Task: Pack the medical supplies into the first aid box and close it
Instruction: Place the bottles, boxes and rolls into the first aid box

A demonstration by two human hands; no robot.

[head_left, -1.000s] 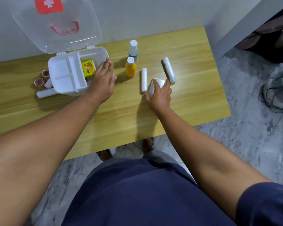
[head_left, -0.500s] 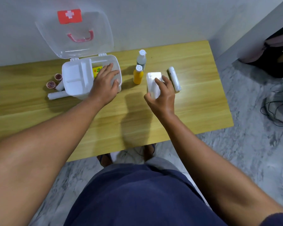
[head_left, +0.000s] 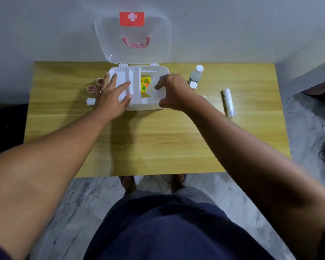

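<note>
My left hand (head_left: pixel 114 94) lies spread flat on the open first aid box (head_left: pixel 139 107) at the counter's (head_left: pixel 158 139) far edge. My right hand (head_left: pixel 174 92) pinches a white packet (head_left: pixel 155 91) over the box's right compartment.

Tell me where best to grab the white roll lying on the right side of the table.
Take the white roll around its middle, from above, with the grip across its narrow width. It lies flat and alone on the table, its long axis running near to far.
</note>
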